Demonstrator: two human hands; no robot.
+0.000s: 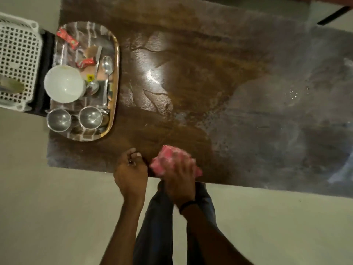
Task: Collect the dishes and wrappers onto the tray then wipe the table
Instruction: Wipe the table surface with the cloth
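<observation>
Pressing down near the lower edge of the wooden table (191, 83), the right hand (179, 175) grips a bunched pink cloth (168, 157), its blurred fingers close together and curled over it. Just left of it, the left hand (131, 169) rests on the table edge, fingers curled in and holding nothing. At the upper left, the tray (115, 73) holds a white bowl (64, 83), two steel bowls (58, 119), spoons (107, 65) and red wrappers (66, 38); their print and a yellow label (90, 77) are too small to read. A white perforated basket (19, 60) sits at the far left.
</observation>
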